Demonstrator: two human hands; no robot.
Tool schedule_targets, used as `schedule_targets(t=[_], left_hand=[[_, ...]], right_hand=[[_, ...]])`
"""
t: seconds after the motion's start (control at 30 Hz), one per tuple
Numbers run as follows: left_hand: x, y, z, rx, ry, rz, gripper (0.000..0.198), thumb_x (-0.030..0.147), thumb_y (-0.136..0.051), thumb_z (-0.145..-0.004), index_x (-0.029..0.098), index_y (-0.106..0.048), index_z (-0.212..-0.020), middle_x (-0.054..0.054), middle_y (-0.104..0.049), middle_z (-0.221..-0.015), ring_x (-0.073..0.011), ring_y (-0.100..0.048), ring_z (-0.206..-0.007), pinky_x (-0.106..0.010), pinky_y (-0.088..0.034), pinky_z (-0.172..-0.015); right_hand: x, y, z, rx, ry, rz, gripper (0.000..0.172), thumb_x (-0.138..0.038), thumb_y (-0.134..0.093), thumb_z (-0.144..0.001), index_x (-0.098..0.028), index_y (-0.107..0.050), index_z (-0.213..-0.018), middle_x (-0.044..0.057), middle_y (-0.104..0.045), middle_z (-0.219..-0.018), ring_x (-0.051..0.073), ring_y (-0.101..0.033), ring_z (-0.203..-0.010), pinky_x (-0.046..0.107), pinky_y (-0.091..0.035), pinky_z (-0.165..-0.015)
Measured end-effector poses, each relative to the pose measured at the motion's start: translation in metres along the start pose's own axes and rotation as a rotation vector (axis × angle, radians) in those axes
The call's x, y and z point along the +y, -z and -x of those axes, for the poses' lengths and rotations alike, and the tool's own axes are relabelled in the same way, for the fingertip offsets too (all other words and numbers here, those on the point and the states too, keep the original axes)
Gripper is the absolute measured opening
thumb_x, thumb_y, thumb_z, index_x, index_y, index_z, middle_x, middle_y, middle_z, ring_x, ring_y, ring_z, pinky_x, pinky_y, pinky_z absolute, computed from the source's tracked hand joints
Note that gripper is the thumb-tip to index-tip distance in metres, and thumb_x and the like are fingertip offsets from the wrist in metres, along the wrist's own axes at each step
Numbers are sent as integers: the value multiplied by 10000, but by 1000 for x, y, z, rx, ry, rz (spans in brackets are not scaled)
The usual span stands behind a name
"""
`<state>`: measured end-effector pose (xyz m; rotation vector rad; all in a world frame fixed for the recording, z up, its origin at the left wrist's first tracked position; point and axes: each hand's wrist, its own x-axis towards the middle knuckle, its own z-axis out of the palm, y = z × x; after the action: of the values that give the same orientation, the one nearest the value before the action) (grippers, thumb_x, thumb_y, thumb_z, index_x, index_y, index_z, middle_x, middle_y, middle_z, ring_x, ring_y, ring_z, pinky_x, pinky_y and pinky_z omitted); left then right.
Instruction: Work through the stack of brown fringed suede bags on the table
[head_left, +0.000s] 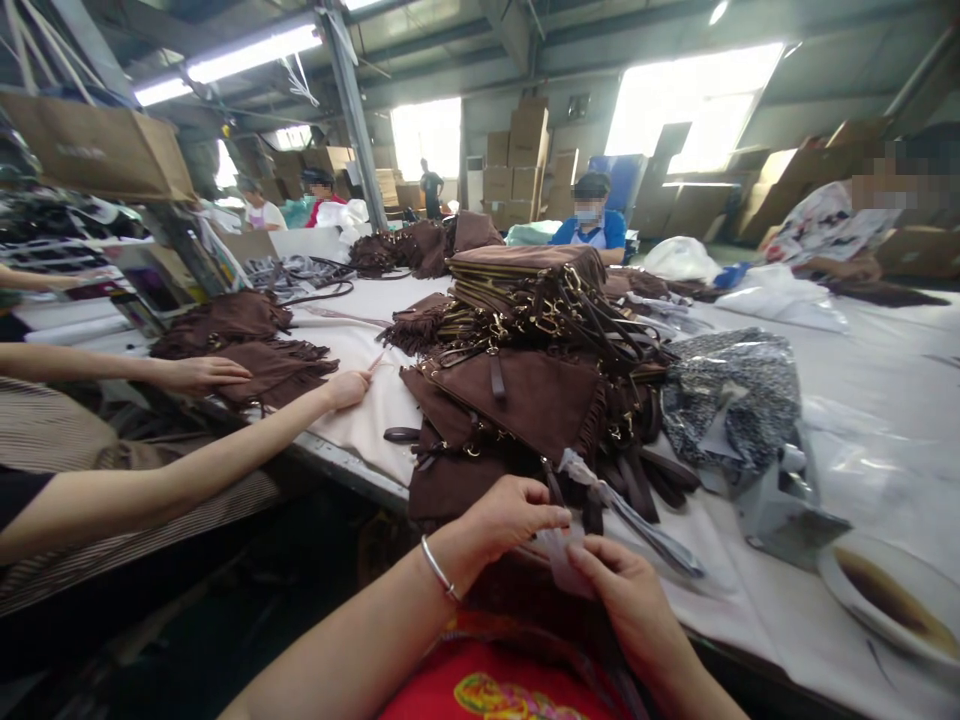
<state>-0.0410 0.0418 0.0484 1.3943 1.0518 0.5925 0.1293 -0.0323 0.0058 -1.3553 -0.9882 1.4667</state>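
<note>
Low in front of me, my left hand (517,515) and my right hand (619,575) pinch a small whitish translucent piece (568,562), like thin plastic or tissue. Dark straps hang below it, and I cannot tell whether they are joined to it. Just beyond my fingers lies a brown fringed bag (517,395) with a dark zipper tab and gold-coloured rings. Behind it rises a stack of brown bags (517,265) with metal clasps. Close to my right hand, a bundle of grey straps (652,535) with a whitish wrapped end rests on the table.
At left a co-worker's hands (349,388) work by brown fringed bags (262,370). On the right are a plastic-wrapped speckled item (731,395), a grey metal holder (791,520) and a roll of tape (892,595). Several people sit farther back around the white table (885,370).
</note>
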Motion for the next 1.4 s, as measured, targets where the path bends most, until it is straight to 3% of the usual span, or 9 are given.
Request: schedule_targets(t=[0.1, 0.27, 0.4, 0.6, 0.73, 0.87, 1.1, 1.27, 1.4], left_hand=[[-3, 0, -1, -4, 25, 36, 354, 472, -673, -705, 127, -602, -681, 49, -454, -582, -76, -371, -529, -220, -296, -500], [-10, 2, 9, 18, 125, 262, 430, 544, -630, -735, 142, -609, -887, 0, -556, -736, -128, -539, -649, -272, -450, -603], [-20, 0, 22, 31, 168, 331, 354, 416, -715, -659, 120, -627, -832, -9, -581, -713, -115, -538, -628, -265, -448, -622], [-25, -2, 19, 217, 75, 279, 226, 355, -656, -694, 137, -599, -680, 26, -533, -575, -96, -468, -529, -226, -368, -520], [-18, 6, 7, 355, 18, 187, 166, 299, -606, -730, 141, -608, -680, 34, -522, -547, -91, -442, -507, -215, -344, -492], [-13, 13, -8, 460, -24, 138, 155, 283, -623, -730, 140, -624, -670, 22, -559, -582, -91, -466, -540, -206, -365, -510], [-18, 17, -17, 414, 47, 258, 268, 408, -570, -803, 148, -622, -846, -3, -605, -635, -143, -547, -490, -262, -450, -431], [-21, 18, -12, 326, 11, 175, 369, 476, -592, -785, 116, -644, -845, -31, -640, -690, -126, -552, -556, -233, -432, -489], [-15, 19, -14, 360, -28, 52, 316, 438, -609, -770, 126, -630, -720, -1, -603, -621, -111, -520, -570, -215, -384, -520]], right_hand=[[-4, -9, -3, 0, -41, -116, 331, -474, -769, -660, -155, -744, -746, 28, -687, -689, 171, -573, -637, 268, -445, -607], [-1, -15, -9, -14, -110, -275, 337, -444, -773, -675, -148, -747, -833, 55, -722, -741, 189, -616, -660, 294, -487, -647], [0, -18, -11, 7, -94, -201, 368, -490, -743, -694, -149, -744, -831, 44, -710, -714, 185, -604, -637, 271, -466, -585], [-12, -26, -18, 17, -53, -47, 442, -608, -663, -700, -171, -713, -741, 29, -674, -634, 188, -578, -573, 267, -418, -511], [-18, -29, -35, 44, 20, 8, 402, -575, -624, -755, -184, -658, -667, -16, -576, -538, 131, -479, -499, 245, -354, -481], [-22, -34, -54, 85, 64, 41, 392, -546, -670, -722, -164, -631, -640, -40, -492, -492, 99, -409, -471, 231, -305, -462], [-20, -46, -69, 61, 11, -74, 367, -510, -720, -684, -158, -623, -643, -67, -446, -418, 65, -337, -392, 211, -238, -397], [-20, -53, -65, 40, -10, -180, 352, -494, -751, -662, -164, -656, -741, -43, -559, -497, 76, -444, -415, 194, -302, -393], [-17, -47, -60, 70, 63, 0, 447, -539, -706, -702, -150, -662, -919, 19, -675, -652, 133, -565, -479, 226, -375, -404]])
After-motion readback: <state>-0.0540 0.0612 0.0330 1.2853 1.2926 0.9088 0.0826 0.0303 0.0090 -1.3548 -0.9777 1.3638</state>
